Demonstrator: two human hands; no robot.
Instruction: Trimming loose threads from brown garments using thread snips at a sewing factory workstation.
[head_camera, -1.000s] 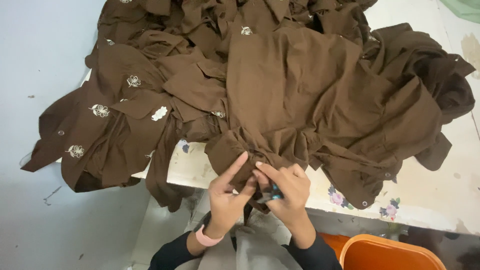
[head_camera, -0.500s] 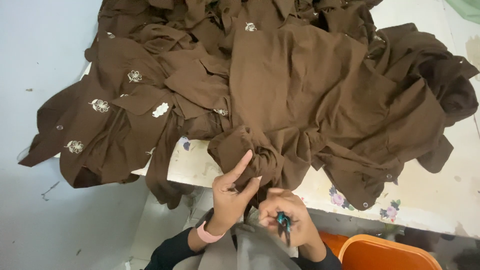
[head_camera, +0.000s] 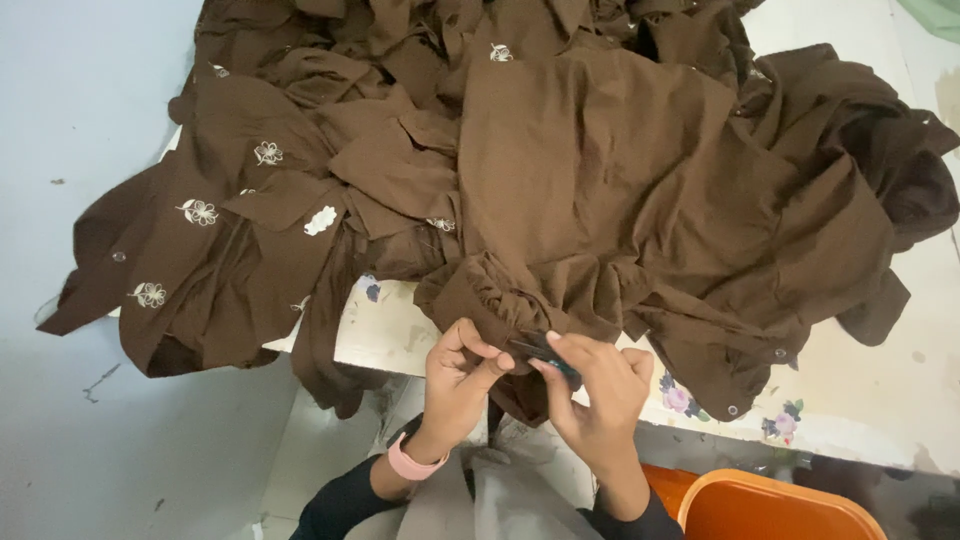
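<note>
left hand (head_camera: 458, 372): lower centre of frame, fingers curled, thumb and forefinger pinched | right hand (head_camera: 600, 385): just right of it, fingers bent inward, tips nearly meeting the left's | both forearms rise from bottom edge, dark sleeves

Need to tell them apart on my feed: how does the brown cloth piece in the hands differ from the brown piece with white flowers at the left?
The gathered brown cloth edge is plain and bunched, pinched by the left hand beside the right hand. The brown flower-embroidered cloth lies spread, untouched, draping off the table edge. Both are the same dark brown.
</note>
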